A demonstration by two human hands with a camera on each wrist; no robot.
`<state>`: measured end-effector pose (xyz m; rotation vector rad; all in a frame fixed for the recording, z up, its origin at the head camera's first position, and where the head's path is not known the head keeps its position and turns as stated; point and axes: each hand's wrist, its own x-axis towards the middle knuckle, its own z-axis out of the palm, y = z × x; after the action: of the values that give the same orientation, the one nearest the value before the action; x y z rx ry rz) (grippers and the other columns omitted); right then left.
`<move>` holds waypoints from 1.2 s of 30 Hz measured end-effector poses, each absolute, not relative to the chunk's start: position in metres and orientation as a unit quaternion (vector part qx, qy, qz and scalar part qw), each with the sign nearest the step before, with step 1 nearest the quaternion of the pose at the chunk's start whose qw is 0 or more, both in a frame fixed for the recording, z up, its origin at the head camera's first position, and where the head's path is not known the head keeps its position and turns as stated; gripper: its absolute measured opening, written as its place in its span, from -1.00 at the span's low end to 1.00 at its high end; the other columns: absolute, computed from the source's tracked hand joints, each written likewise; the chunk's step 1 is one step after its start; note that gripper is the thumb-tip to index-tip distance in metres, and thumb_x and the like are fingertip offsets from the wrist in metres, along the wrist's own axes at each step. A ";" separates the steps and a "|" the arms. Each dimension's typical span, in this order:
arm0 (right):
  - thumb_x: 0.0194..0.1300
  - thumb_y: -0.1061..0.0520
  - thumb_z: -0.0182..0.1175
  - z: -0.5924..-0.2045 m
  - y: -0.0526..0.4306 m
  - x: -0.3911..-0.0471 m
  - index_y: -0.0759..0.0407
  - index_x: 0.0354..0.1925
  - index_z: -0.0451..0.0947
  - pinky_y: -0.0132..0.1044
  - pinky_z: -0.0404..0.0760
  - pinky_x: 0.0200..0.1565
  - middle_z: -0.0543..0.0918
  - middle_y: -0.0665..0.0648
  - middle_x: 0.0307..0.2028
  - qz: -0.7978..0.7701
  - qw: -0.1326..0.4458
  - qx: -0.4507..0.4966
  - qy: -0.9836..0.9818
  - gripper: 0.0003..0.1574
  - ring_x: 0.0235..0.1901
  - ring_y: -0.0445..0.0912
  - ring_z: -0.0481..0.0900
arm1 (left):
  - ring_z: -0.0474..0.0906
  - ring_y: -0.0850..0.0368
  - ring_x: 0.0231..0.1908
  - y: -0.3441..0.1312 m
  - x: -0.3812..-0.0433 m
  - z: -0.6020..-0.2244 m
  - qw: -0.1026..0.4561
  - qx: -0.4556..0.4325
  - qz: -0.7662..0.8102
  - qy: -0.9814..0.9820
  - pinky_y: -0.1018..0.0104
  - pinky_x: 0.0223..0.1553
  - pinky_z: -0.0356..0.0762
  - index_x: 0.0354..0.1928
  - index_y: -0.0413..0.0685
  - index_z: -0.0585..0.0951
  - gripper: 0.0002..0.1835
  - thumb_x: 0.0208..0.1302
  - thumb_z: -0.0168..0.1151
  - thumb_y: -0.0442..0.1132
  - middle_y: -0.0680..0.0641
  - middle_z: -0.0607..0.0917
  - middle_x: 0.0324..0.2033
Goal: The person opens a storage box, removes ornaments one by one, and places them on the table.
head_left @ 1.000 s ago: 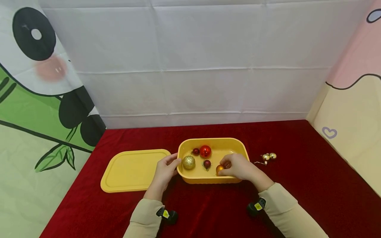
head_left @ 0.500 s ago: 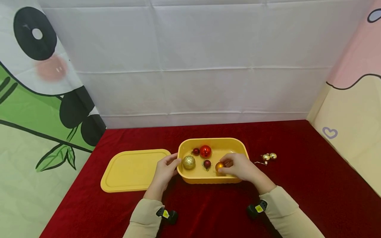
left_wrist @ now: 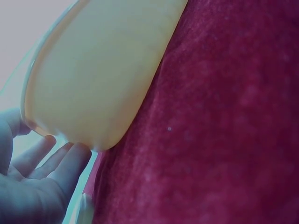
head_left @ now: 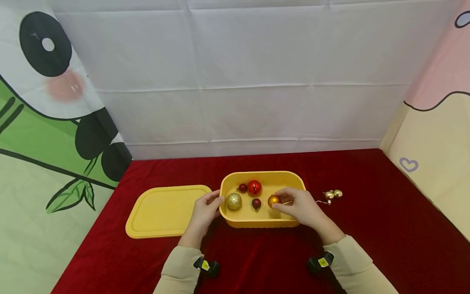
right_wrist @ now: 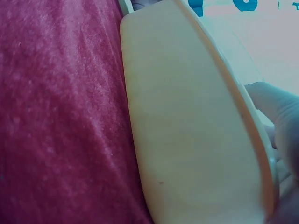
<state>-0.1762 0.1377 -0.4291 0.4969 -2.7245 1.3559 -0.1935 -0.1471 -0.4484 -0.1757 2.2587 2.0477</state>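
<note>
A yellow plastic box (head_left: 264, 224) holds a shiny red Christmas ball (head_left: 254, 188), a glittery gold ball (head_left: 233, 201) and two small dark red balls, one near the back (head_left: 242, 188) and one near the middle (head_left: 256, 203). My right hand (head_left: 299, 206) reaches in over the box's right part and pinches an orange-gold Christmas ball (head_left: 273, 200) between thumb and fingers, just above the floor. At the left end, my left hand (head_left: 205, 210) holds the box by its rim and outer wall. The right wrist view shows the box's front wall (right_wrist: 187, 112) hiding that ball.
Left of the box lies a flat yellow lid (head_left: 165, 210), partly behind my left hand. Small gold balls (head_left: 333, 194) with a string rest on the dark red cloth (head_left: 253, 261) to the right. A white backdrop (head_left: 249, 114) stands behind the table.
My right hand has lifted the orange-gold ball slightly and carried it a little toward the back of the box. The left hand stays on the box's left end.
</note>
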 end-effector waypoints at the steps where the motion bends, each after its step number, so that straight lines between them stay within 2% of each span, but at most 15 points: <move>1: 0.09 -0.03 0.38 -0.430 0.138 -0.176 0.20 -0.10 0.63 -0.33 0.64 -0.23 0.72 0.09 -0.27 0.446 0.032 0.162 -0.880 -0.55 -0.27 -0.12 0.66 | 0.54 0.01 0.03 -0.147 -0.193 -0.449 0.044 -0.057 0.671 0.738 0.15 -0.01 0.60 0.23 -0.15 0.47 -0.56 0.34 0.13 -0.20 -0.26 0.54 0.11; 7: 0.09 0.03 0.39 -0.431 0.142 -0.176 0.26 -0.08 0.62 -0.40 0.64 -0.24 0.72 0.17 -0.24 0.483 0.043 0.156 -0.860 -0.54 -0.26 -0.08 0.67 | 0.56 0.06 -0.01 -0.145 -0.193 -0.450 0.042 -0.059 0.674 0.735 0.18 -0.04 0.61 0.21 -0.15 0.48 -0.57 0.33 0.14 -0.20 -0.26 0.54 0.11; 15: 0.10 0.06 0.38 -0.429 0.146 -0.178 0.26 -0.05 0.61 -0.34 0.66 -0.19 0.71 0.22 -0.17 0.509 0.060 0.143 -0.847 -0.54 -0.20 -0.03 0.67 | 0.55 0.05 -0.01 -0.145 -0.193 -0.448 0.046 -0.060 0.675 0.734 0.21 -0.06 0.62 0.22 -0.15 0.47 -0.56 0.33 0.14 -0.19 -0.26 0.54 0.11; 21: 0.12 0.05 0.37 -0.426 0.154 -0.178 0.26 -0.04 0.59 -0.43 0.62 -0.20 0.69 0.23 -0.15 0.523 0.067 0.123 -0.840 -0.53 -0.19 -0.03 0.66 | 0.55 0.04 0.00 -0.144 -0.193 -0.449 0.044 -0.057 0.675 0.734 0.19 -0.05 0.62 0.22 -0.17 0.47 -0.56 0.33 0.13 -0.20 -0.27 0.53 0.12; 32: 0.15 -0.04 0.34 -0.417 0.181 -0.182 0.20 0.02 0.56 -0.48 0.60 -0.20 0.67 0.23 -0.09 0.532 0.087 0.088 -0.838 -0.48 -0.25 -0.25 0.62 | 0.55 0.03 0.01 -0.144 -0.196 -0.452 0.040 -0.060 0.669 0.740 0.17 -0.04 0.61 0.22 -0.16 0.48 -0.56 0.33 0.14 -0.19 -0.25 0.54 0.11; 36: 0.18 -0.06 0.32 -0.413 0.192 -0.182 0.21 0.06 0.54 -0.37 0.65 -0.33 0.65 0.28 -0.06 0.537 0.094 0.070 -0.836 -0.45 -0.29 -0.35 0.59 | 0.54 0.03 0.02 -0.144 -0.196 -0.452 0.041 -0.058 0.670 0.739 0.16 -0.03 0.61 0.22 -0.16 0.47 -0.56 0.33 0.14 -0.19 -0.25 0.53 0.13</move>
<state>-0.1824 0.1918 -0.4133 0.2071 -2.4795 1.5922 -0.1960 -0.1439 -0.4524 -0.1775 2.2633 2.0522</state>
